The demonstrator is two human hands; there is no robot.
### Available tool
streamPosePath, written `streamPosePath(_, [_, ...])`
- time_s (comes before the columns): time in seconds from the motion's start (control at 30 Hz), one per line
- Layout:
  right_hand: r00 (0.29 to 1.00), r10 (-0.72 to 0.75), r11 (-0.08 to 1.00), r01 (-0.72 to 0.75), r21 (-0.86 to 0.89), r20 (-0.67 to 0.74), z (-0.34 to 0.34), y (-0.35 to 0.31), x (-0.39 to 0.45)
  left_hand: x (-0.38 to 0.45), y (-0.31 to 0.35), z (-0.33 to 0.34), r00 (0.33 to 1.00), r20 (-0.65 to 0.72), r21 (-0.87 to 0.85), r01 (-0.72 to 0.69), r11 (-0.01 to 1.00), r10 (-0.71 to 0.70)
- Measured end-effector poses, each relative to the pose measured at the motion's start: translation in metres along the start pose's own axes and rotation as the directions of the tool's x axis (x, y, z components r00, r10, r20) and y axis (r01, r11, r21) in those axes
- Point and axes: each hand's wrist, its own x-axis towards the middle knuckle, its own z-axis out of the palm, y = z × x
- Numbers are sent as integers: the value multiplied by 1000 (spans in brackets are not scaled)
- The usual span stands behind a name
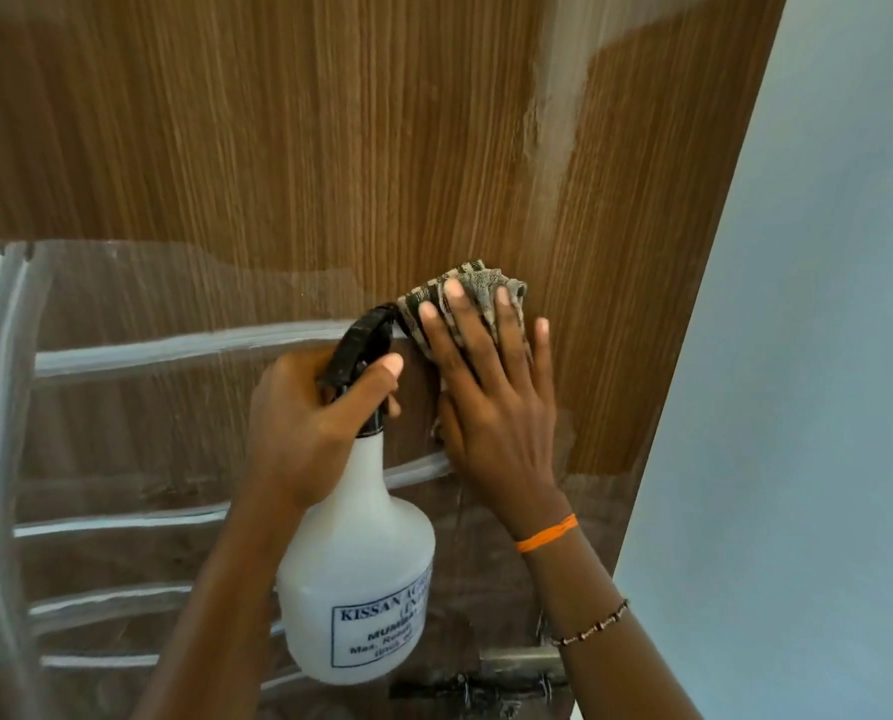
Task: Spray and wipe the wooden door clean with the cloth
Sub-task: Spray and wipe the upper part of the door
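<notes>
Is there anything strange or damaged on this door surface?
Yes. A pale whitish streak runs down the upper right of the wooden door, like worn finish or residue. The lower part looks glossy with window reflections. The right hand presses the cloth below the streak.

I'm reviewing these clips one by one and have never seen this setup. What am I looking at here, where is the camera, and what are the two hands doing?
There is no machine: a person works with bare hands, filmed by one wide-angle camera worn on the head, looking forward and down. The brown surface is a wooden door; a metal latch sits low on it, and a pale blue wall stands to the right. The left hand grips the neck and black trigger of a white spray bottle. The right hand presses a checked cloth flat against the door with straight fingers.
</notes>
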Motion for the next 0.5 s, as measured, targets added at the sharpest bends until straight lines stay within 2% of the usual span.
streamPosePath(0.07, [999,42,996,-42,-79,-2,-4,19,-16,-4,1,-1,1000,19,2,8,1000,-8])
streamPosePath(0.13, [985,171,981,-174,-91,-35,-11,39,-33,-7,3,0,999,29,-2,16,1000,-16])
streamPosePath(0.3, [850,500,864,-503,28,-163,-19,61,-59,-15,5,6,998,23,13,53,999,-53])
streamPosePath(0.43, [756,616,787,-601,138,-223,-6,28,-52,-17,2,1,998,-1,0,71,998,-71])
streamPosePath(0.5, [744,629,777,-614,143,-224,3,7,-47,-19,-1,-5,997,-40,5,64,998,-64])
